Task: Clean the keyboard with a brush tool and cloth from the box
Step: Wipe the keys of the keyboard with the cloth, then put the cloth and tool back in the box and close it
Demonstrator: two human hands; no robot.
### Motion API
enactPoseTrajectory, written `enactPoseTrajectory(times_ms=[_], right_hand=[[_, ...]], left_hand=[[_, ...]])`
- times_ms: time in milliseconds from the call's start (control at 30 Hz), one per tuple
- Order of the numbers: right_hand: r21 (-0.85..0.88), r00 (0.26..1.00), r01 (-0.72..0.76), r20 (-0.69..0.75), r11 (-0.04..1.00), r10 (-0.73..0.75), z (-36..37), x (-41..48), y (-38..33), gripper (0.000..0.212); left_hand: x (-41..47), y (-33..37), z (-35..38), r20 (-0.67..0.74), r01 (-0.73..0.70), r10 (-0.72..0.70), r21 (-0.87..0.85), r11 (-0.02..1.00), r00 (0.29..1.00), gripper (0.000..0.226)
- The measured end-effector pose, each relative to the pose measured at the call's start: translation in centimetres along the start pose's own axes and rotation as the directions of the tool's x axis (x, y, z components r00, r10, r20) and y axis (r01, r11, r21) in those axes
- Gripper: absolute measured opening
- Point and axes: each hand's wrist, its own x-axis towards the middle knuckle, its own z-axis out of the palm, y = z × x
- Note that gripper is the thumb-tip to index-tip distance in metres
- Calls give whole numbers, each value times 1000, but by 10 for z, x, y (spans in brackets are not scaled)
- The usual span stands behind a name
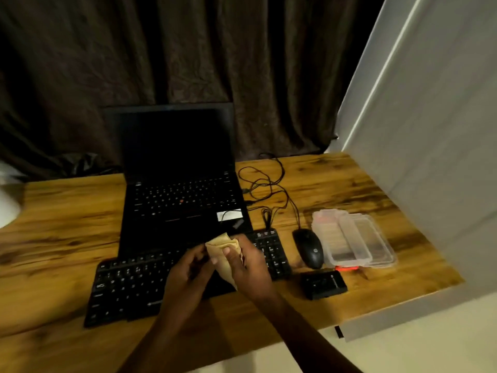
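Both hands are holding a folded tan cloth [221,244]. The right hand [248,263] is gripping it with the thumb pressing on top, and the left hand [185,273] is pinching its edge with curled fingers. Directly beneath the grip, a black full-size keyboard [129,286] is lying on the brown wood-grain desk [67,238]. To the right, a clear plastic box [322,232] is sitting beyond a black mouse [309,249]. A dark curtain [107,63] is hanging behind.

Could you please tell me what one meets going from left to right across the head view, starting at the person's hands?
left hand → cloth → right hand → mouse → clear plastic box
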Motion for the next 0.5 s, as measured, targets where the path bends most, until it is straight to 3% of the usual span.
enactPoseTrajectory(times_ms=[167,300,433,500], right_hand=[[93,993,-120,-14,988,121,-35,2,15,22],[176,981,-190,-5,966,193,-71,1,29,26],[245,974,-227,46,942,223,-115,-3,40,42],[232,976,-211,-3,949,218,-136,-3,49,44]], left_hand=[[10,13,44,-43,119,-136,-268,956,990,13],[22,19,78,28,212,-214,-315,925,976,13],[32,32,115,28,190,-191,-328,925,981,10],[37,40,135,51,177,-170,-313,933,984,12]])
